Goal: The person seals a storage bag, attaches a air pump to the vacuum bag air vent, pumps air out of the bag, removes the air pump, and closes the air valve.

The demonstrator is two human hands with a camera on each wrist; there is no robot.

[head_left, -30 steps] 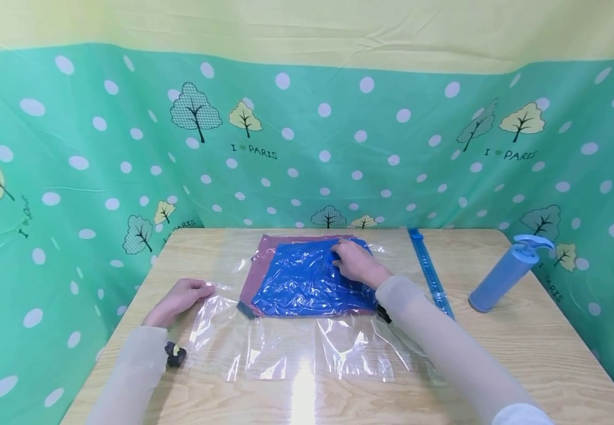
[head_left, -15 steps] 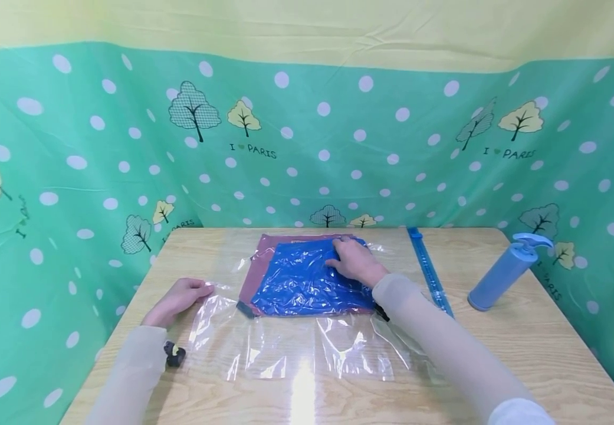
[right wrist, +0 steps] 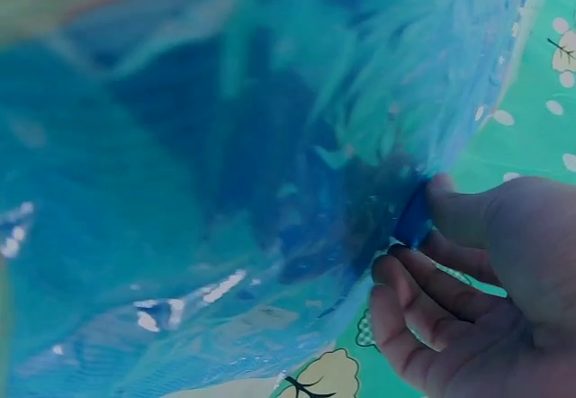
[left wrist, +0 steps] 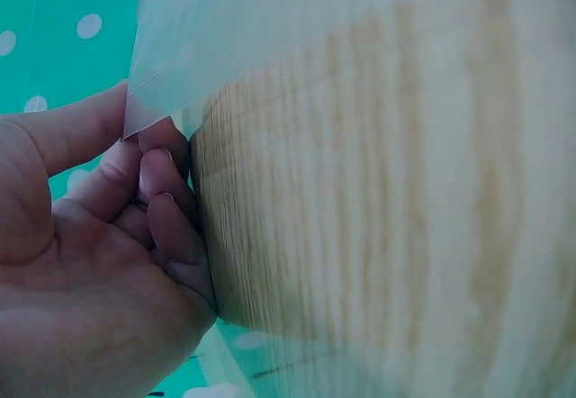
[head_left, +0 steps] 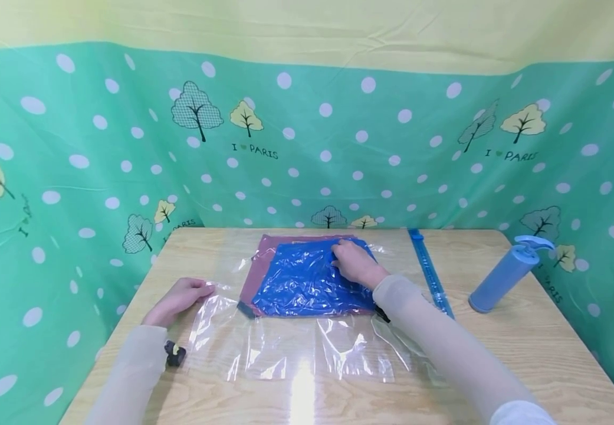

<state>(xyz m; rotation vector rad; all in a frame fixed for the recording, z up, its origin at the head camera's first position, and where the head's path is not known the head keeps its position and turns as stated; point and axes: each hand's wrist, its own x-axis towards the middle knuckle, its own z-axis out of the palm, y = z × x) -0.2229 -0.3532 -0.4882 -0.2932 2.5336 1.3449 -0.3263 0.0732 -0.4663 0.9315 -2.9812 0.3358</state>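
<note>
A clear vacuum storage bag [head_left: 280, 348] lies on the table, with folded blue cloth [head_left: 296, 283] and mauve cloth [head_left: 253, 274] showing through it. My left hand [head_left: 181, 298] pinches the bag's left edge; in the left wrist view, the bag's clear corner [left wrist: 148, 110] sits between thumb and forefinger, with the other fingers curled. Over the upper right of the blue cloth, my right hand [head_left: 357, 262] pinches a small blue valve cap [right wrist: 416, 213] between thumb and fingers. The hand mostly hides this cap in the head view.
A blue hand pump [head_left: 505, 280] stands tilted at the table's right side. The bag's blue zip strip [head_left: 431, 274] runs down its right side, partly behind my right forearm. A green dotted curtain [head_left: 307, 147] surrounds the wooden table [head_left: 529, 354] at the back and sides.
My right fingers shift slightly at the valve, reaching out a little half a second ago and more curled now. My left hand and the bag look unchanged.
</note>
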